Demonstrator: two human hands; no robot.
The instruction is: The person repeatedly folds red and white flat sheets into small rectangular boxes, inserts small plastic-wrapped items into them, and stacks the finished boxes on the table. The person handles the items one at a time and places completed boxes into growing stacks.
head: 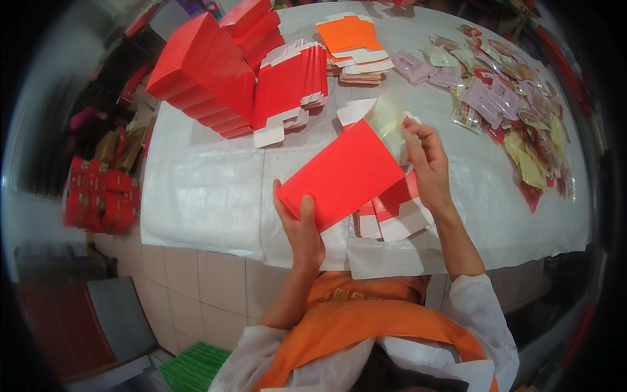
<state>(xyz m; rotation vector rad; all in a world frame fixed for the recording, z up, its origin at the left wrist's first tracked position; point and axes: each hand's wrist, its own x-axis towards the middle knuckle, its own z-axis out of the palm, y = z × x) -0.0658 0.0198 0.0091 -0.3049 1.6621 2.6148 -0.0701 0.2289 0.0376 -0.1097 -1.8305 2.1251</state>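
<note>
A red cardboard box [343, 176] lies slantwise across my left hand [301, 228], its thumb on the upper face and its fingers along the near end. At the far end of the box, my right hand [427, 159] pinches a clear plastic packet [387, 122] with a yellowish tint. The packet is at the box's far end; whether part of it is inside I cannot tell. Beneath the box, flat red carton blanks [399, 210] with white flaps rest on the table, partly hidden.
White sheeting covers the table [205, 196]. Red boxes [205, 73] are stacked at the far left beside folded red cartons [291, 83]. Behind stand orange cartons [350, 36]. Plastic packets [509, 93] form a heap on the right. Red packages [100, 196] and a green crate [196, 367] are left of the table.
</note>
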